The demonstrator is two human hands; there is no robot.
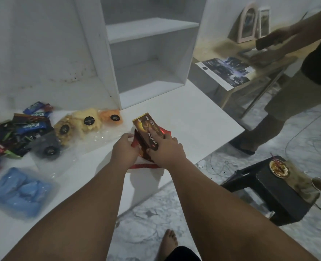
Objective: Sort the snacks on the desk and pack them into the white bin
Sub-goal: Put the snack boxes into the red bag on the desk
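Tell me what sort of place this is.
Most likely a room in a home, not a shop: a white desk with an open shelf unit and loose snacks, framed pictures leaning against the wall, and a black stool holding a drink.

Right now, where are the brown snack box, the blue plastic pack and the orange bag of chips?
brown cardboard snack box [145, 123]: head view, top face.
blue plastic pack [21, 191]: head view, its middle.
orange bag of chips [105, 115]: head view, left of its sticker.
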